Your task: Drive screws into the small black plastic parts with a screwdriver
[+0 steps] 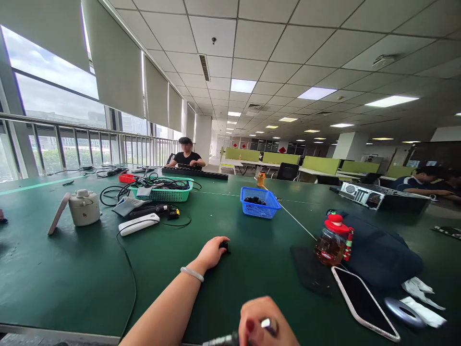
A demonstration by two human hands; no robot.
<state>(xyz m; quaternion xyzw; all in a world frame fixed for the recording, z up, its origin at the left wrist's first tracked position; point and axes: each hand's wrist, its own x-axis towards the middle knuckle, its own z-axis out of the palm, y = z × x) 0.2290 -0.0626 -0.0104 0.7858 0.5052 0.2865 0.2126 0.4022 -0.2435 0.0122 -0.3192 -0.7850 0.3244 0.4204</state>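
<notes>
My left hand [212, 252], with a pale bangle on its wrist, reaches forward over the green table. Its fingers are closed on a small black part [224, 246] resting at or just above the tabletop; its exact kind does not show. Close to the front edge, my right hand [265, 319] is curled into a grip. From it stick out a shiny rounded end [270, 327] and a dark cylinder with pale marks [223, 340], partly cut off by the frame. Whether these belong to one tool I cannot tell. Ahead stands a blue basket [260, 211] holding black pieces [255, 200].
On the left are a green basket of cables [169, 194], a white device [139, 224] and a beige jug [84, 207]. A red-lidded bottle [330, 245], dark bag [382, 250] and phone [363, 302] lie right. A person [187, 156] sits at the far end.
</notes>
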